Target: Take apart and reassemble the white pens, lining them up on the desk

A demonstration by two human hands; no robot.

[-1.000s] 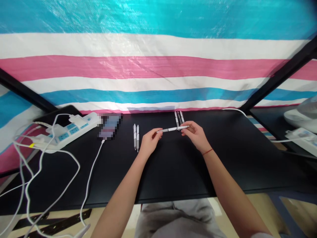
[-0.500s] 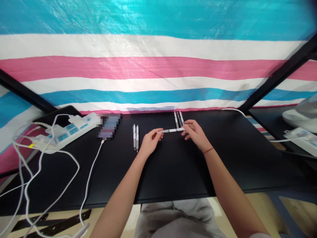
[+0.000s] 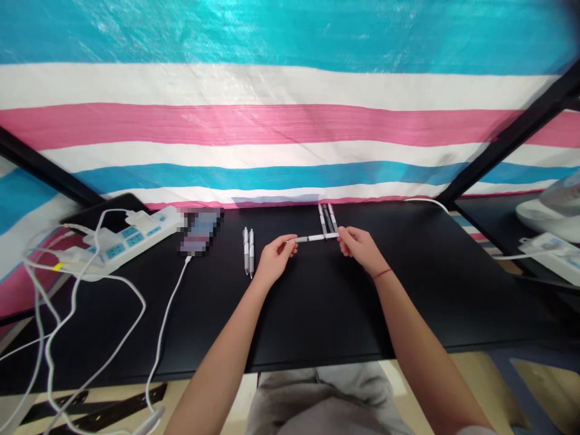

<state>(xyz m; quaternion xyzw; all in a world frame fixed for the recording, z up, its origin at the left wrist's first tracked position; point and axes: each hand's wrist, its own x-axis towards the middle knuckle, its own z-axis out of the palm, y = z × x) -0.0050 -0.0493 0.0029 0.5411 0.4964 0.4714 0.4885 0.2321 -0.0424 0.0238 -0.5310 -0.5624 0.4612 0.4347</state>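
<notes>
A white and grey pen (image 3: 316,238) lies level between my hands, above the black table (image 3: 312,302). My left hand (image 3: 276,257) pinches its grey tip end. The white end sits between the fingertips of my right hand (image 3: 359,246), which are closed on it. Just beyond the pen, several similar pens (image 3: 327,219) lie side by side, pointing away from me. Two more pens (image 3: 249,252) rest parallel to each other, left of my left hand.
At the left stands a white power strip (image 3: 140,237) with plugs and tangled white cables (image 3: 75,296). A phone (image 3: 199,232), blurred out, lies beside it on a charging cable. Striped sheeting (image 3: 290,127) hangs behind the table. Another power strip (image 3: 555,254) is at the far right.
My right hand has shifted slightly right along the pen, and its fingers have closed around the white end. My left hand stays almost where it was.
</notes>
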